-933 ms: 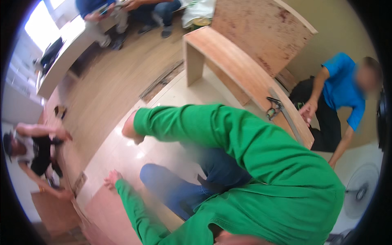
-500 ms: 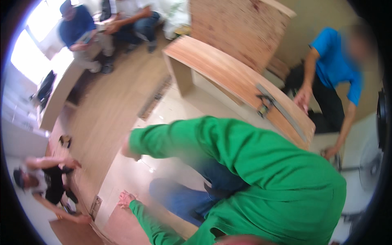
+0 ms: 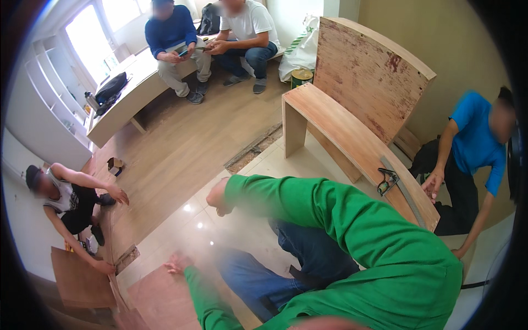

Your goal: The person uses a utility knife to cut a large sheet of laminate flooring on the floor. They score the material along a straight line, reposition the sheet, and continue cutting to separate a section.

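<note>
My right arm, in a green sleeve, stretches across to the left above the pale tiles (image 3: pixel 264 170). At its end my right hand (image 3: pixel 218 197) has its fingers curled in; whatever they hold, if anything, is hidden. Lower down, my left hand (image 3: pixel 178 263) lies at the top edge of a reddish-brown board (image 3: pixel 157 294). Its fingers look spread, though slightly blurred, and nothing shows in them. My knees in blue jeans (image 3: pixel 247 278) are bent between the two arms.
A wooden bench-like frame (image 3: pixel 338 118) on the right carries a combination square (image 3: pixel 388 181). Behind it leans a stained wooden panel (image 3: pixel 368 71). A person in blue (image 3: pixel 476 129) crouches beyond; another (image 3: pixel 74 209) squats left near a board (image 3: pixel 82 278). Two people sit at the back.
The whole view has shifted, so the bench, panel and people stand farther right or lower in the picture. My right arm stays outstretched, and my left hand stays by the board's edge.
</note>
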The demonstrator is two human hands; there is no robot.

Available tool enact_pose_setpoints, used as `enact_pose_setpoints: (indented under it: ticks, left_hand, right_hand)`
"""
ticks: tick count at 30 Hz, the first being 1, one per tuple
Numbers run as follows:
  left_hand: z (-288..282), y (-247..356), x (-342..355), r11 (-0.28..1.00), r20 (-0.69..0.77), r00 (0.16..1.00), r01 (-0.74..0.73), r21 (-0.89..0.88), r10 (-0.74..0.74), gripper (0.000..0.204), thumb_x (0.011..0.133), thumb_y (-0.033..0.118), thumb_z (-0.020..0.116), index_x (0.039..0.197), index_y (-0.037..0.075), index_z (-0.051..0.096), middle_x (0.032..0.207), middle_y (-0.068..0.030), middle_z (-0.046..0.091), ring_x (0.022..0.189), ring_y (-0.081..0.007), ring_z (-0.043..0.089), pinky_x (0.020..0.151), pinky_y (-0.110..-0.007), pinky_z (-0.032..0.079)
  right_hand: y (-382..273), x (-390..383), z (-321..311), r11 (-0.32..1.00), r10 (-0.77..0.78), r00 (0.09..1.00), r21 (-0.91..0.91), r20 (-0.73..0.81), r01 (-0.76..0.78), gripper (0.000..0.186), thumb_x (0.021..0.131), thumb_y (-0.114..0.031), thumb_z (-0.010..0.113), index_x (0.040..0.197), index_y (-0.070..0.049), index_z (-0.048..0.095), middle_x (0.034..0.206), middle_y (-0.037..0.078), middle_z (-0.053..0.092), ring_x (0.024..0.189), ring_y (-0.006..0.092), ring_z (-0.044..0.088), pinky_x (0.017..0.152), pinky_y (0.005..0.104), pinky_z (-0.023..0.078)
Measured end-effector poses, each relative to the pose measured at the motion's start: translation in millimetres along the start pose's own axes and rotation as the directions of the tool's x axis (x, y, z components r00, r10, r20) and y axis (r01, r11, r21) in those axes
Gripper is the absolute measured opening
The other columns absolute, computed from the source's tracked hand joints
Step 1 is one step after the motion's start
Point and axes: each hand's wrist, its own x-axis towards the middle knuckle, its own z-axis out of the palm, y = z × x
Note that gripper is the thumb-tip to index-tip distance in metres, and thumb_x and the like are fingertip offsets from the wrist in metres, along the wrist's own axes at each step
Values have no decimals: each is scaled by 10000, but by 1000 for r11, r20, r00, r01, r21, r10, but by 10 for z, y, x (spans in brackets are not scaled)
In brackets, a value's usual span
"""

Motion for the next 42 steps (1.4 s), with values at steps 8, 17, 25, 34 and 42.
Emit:
enact_pose_setpoints:
  ticks: [8,17,25,34,42]
  left_hand:
    - [-121,-69,-37,957,-14,1000,-20,-290,17,314,1094,453,480,1172,325,756,1451,68,659,1633,-338,234,1254,-733,177]
    - [-292,-11,-77,902,24,997,79,-424,-75,444,1118,500,428,989,275,789,1411,99,685,1609,-259,278,1281,-672,117]
    - [59,-147,101,562,-26,992,49,-826,-126,605,1129,625,392,932,204,779,1100,67,806,1539,-183,367,1291,-629,46]
    - [15,-658,244,-443,418,906,399,-803,60,661,1096,531,573,1473,-12,580,1224,-149,754,1126,-246,684,1018,-400,548]
    - [245,-1712,-929,858,-134,915,296,-421,-381,667,1081,547,522,1656,214,463,1749,-141,367,1634,-359,280,1285,-656,230]
  right_hand:
    - [-65,-93,-16,999,27,999,32,32,-28,343,968,-358,746,1078,-37,799,1024,119,808,986,332,773,852,490,612]
    - [-119,9,39,999,22,999,42,34,-24,345,958,-334,801,1093,-16,800,1028,132,818,966,319,782,844,463,613]
    - [-60,65,26,997,43,997,59,68,-47,350,962,-355,785,1080,-26,806,1073,148,814,1035,330,774,898,483,602]
    - [254,90,132,996,43,999,79,-14,-42,459,937,-463,759,1212,-96,777,1153,170,790,1104,365,749,946,485,591]
    - [272,127,48,984,-122,989,122,-81,131,273,1023,-245,743,1236,-76,727,802,75,682,673,172,637,620,372,529]
